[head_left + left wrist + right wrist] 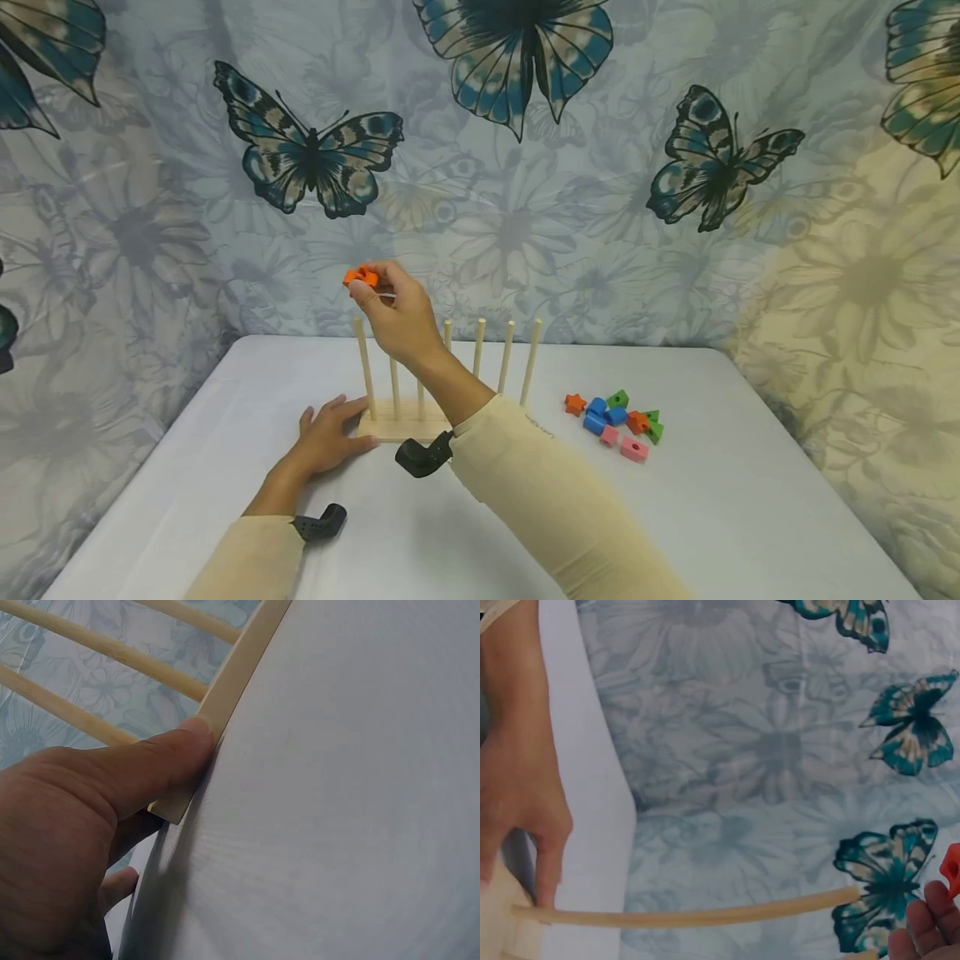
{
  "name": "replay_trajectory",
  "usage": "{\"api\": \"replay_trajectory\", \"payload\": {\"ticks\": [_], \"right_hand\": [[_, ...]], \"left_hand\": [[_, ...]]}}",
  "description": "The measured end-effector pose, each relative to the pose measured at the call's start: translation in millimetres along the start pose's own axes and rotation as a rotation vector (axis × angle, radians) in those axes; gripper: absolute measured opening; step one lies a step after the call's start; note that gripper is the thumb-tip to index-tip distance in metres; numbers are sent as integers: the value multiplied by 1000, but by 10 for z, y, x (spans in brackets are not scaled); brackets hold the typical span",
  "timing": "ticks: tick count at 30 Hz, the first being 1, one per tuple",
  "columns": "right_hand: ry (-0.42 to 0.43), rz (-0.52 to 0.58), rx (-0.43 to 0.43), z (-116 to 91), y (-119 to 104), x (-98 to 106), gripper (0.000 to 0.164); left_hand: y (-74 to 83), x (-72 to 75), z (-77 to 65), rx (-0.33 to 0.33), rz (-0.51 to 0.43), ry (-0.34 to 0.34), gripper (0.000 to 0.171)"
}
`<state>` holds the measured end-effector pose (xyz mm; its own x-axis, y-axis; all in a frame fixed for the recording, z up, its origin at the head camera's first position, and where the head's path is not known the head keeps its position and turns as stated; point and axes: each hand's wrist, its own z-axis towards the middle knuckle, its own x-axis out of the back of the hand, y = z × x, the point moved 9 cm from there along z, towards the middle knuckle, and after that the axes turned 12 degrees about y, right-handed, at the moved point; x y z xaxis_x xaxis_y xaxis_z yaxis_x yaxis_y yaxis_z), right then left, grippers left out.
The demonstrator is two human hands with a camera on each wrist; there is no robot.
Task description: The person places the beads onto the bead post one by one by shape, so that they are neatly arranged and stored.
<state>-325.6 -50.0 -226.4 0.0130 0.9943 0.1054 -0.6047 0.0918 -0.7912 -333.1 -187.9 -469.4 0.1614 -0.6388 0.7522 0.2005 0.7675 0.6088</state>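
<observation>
My right hand (407,318) is raised above the left end of a wooden peg stand (401,427). Between its thumb and fingers it pinches an orange star-shaped block (361,277), just over the top of the leftmost peg (365,367). The right wrist view catches only an edge of that block (951,870) beside the fingertips. Down at the table, my left hand (327,437) grips the left end of the stand's base, its thumb (161,765) along the front edge. My right hand and forearm hide parts of the middle pegs.
Right of the stand lies a loose group of small blocks: orange stars (574,404), blue pieces (595,423), green triangles (618,399) and pink ones (634,450), several with holes. A white cloth covers the table (720,517). Behind it hangs a butterfly-patterned cloth (517,233).
</observation>
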Motion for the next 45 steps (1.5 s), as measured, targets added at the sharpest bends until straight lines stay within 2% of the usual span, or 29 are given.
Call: {"api": "replay_trajectory", "payload": {"ticks": [4,10,20,29,34,40,45], "right_hand": [[24,-46,-1,-12,101,-42,25],[38,-59,-6,-58,244,-80,24],[34,-84,-2,-124,364,-157,23],[71,-100,-18,-197,487,-173,27],[115,-51,-25,-224,504,-166,29],[182,66,-107,-247,583,-168,30],[204,98,-161,-280,638,-173,29]], "left_hand": [[9,-16,15,6,0,-2,79],[10,-41,23,24,10,-9,79],[-6,-37,3,44,30,-18,77],[28,-22,-12,52,36,-24,76],[17,-21,-1,53,34,-24,75],[-6,-20,5,62,34,-29,76],[-4,-6,19,58,34,-23,76]]}}
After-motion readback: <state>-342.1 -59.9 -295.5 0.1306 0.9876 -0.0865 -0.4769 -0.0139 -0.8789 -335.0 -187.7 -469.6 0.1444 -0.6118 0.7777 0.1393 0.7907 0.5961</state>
